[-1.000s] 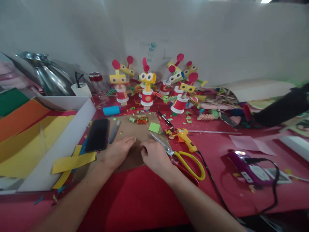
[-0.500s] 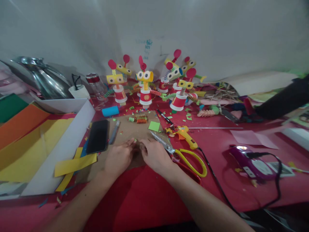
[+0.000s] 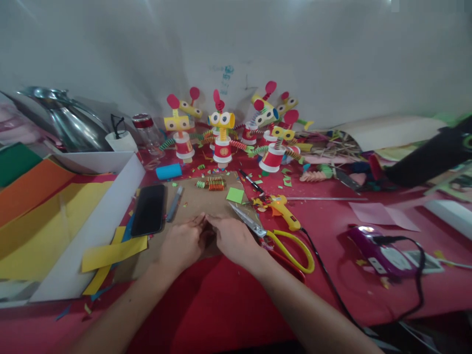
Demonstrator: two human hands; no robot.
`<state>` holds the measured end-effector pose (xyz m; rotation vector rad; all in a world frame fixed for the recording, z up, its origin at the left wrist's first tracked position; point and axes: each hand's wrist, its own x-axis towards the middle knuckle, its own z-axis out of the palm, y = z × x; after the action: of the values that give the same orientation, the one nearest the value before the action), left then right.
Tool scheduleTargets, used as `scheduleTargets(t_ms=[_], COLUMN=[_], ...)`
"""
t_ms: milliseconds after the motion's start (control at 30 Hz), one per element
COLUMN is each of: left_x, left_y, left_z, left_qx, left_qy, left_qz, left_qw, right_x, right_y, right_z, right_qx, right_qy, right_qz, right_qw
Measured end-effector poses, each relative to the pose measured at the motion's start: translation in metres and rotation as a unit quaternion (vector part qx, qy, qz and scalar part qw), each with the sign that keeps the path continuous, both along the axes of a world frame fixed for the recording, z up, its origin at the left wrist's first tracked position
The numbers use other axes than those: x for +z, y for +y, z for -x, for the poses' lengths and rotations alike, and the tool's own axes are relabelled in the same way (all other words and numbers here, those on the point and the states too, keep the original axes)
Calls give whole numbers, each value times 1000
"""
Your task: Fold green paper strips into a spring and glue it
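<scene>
My left hand (image 3: 182, 243) and my right hand (image 3: 232, 238) lie close together on a brown cardboard mat (image 3: 195, 201) on the red table (image 3: 221, 305). Their fingertips meet in a pinch over the mat. Whatever sits between them is too small to make out. Yellow-handled scissors (image 3: 283, 241) lie just right of my right hand. A black phone (image 3: 149, 210) and a grey pen (image 3: 174, 203) rest left of my left hand. Further back on the mat are a green paper square (image 3: 235, 194) and small paper coils (image 3: 216, 183).
Several paper-cup figures (image 3: 222, 142) stand by the wall. A yellow glue gun (image 3: 283, 209) lies right of the mat, its cord trailing forward. A purple device (image 3: 376, 248) sits at right. A white box (image 3: 92, 216) with coloured paper sheets fills the left. Yellow strips (image 3: 110, 253) lie beside it.
Both hands have drawn closer together, so their fingertips now touch over the cardboard. The view has shifted slightly.
</scene>
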<state>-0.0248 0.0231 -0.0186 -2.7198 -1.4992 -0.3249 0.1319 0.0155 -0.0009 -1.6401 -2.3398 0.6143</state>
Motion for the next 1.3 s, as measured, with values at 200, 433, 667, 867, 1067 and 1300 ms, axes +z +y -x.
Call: scheduleTargets(t_ms=[200, 433, 667, 867, 1067, 1300], left_x=[0, 10, 35, 14, 3, -2], left_y=[-5, -5, 5, 20, 34, 38], left_z=[-3, -10, -26, -5, 10, 10], left_qx=[20, 36, 107, 65, 7, 9], left_qy=[7, 21, 114, -52, -168, -201], left_qz=[13, 13, 36, 55, 70, 80], left_qw=[1000, 999, 987, 995, 983, 976], right_x=[4, 24, 13, -1, 1, 8], right_y=[-2, -37, -21, -11, -11, -9], right_z=[1, -52, -141, -150, -176, -183], right_qx=[14, -63, -323, -258, -304, -336], right_qy=[18, -3, -154, -182, -208, -254], right_qz=[16, -67, -39, -22, -44, -23], right_qw=[1000, 996, 933, 949, 929, 907])
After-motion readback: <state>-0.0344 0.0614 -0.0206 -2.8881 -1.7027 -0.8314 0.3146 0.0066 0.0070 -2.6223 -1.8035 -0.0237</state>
